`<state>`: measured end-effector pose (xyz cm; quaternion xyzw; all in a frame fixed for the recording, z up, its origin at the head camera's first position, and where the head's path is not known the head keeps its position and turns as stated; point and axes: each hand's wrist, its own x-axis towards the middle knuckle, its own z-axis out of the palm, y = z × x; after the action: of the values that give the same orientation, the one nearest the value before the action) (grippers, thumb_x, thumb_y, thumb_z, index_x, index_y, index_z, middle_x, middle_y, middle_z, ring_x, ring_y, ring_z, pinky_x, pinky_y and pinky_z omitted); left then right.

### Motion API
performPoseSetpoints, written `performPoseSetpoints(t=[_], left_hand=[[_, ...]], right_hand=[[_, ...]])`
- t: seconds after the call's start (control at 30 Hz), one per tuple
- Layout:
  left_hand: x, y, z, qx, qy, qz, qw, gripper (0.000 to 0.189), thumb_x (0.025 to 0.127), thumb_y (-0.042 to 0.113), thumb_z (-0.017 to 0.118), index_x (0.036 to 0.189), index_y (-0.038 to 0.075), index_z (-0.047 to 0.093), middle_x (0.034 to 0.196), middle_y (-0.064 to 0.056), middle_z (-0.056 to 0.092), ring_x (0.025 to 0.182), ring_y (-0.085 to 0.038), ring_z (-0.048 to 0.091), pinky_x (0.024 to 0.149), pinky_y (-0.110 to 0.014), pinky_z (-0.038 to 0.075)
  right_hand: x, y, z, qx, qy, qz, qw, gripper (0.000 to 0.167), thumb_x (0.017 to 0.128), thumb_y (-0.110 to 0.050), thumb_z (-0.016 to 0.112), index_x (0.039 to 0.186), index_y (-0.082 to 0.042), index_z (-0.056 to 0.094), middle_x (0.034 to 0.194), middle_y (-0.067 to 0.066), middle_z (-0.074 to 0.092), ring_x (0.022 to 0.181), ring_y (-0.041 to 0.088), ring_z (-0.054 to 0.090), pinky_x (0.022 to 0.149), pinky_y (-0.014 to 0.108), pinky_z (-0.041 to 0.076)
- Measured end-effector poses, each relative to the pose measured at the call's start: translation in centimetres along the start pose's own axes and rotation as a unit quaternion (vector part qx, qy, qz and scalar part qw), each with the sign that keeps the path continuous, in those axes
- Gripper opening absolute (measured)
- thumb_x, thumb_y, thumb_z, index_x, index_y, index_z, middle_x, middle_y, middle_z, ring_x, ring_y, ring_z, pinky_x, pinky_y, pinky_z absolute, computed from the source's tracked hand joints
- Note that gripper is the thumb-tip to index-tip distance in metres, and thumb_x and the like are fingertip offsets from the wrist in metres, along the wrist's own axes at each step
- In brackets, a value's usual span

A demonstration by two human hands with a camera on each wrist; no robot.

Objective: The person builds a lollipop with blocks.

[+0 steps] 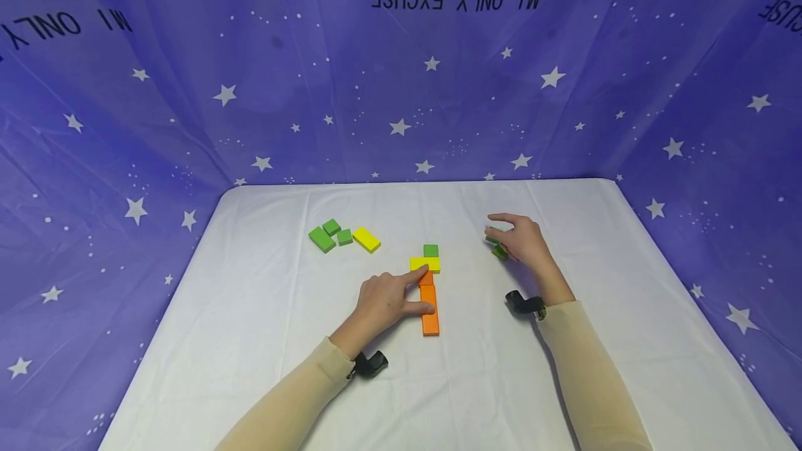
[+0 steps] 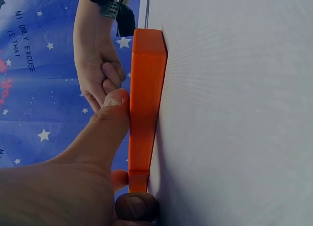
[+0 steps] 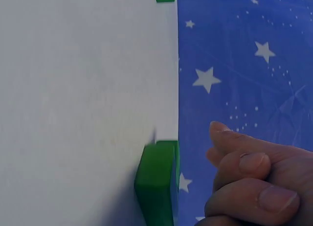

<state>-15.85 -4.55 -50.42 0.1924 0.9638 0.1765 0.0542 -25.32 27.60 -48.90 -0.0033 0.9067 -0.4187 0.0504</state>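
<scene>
Orange blocks stand in a line on the table: a long one point(image 1: 429, 323) nearest the person and a small one point(image 1: 427, 280) beyond it. A yellow block point(image 1: 426, 262) lies crosswise past them, with a green square block point(image 1: 431, 250) behind. My left hand point(image 1: 383, 300) rests its thumb on the long orange block; its index fingertip touches near the yellow block's edge. My right hand point(image 1: 528, 242) hovers by two green blocks point(image 1: 499, 253), partly hiding them. In the right wrist view its loosely bent fingers are apart from the nearer green block point(image 3: 155, 172).
At the left back lie a green rectangular block point(image 1: 322, 239), two green squares point(image 1: 332, 227) and a yellow block point(image 1: 366, 240). A white cloth covers the table point(image 1: 250, 298). A purple star-patterned curtain point(image 1: 351, 124) hangs behind and at both sides.
</scene>
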Motion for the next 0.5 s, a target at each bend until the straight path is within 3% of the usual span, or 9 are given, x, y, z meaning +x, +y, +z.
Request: performPoseSetpoints(t=[0.5], left_hand=[[0.0,-0.1,0.0,0.000,-0.002,0.001,1.0000,0.087,0.078,0.076,0.078,0.154,0.040,0.056,0.058,0.005,0.029,0.054,-0.015,0.028,0.052,-0.030,0.025]], right_hand=[[0.3,1.3,-1.1,-0.008,-0.002,0.044,0.9990,0.054,0.098,-0.032,0.075,0.145,-0.007,0.065,0.050,-0.007,0.052,0.042,0.010,0.044,0.047,0.027,0.041]])
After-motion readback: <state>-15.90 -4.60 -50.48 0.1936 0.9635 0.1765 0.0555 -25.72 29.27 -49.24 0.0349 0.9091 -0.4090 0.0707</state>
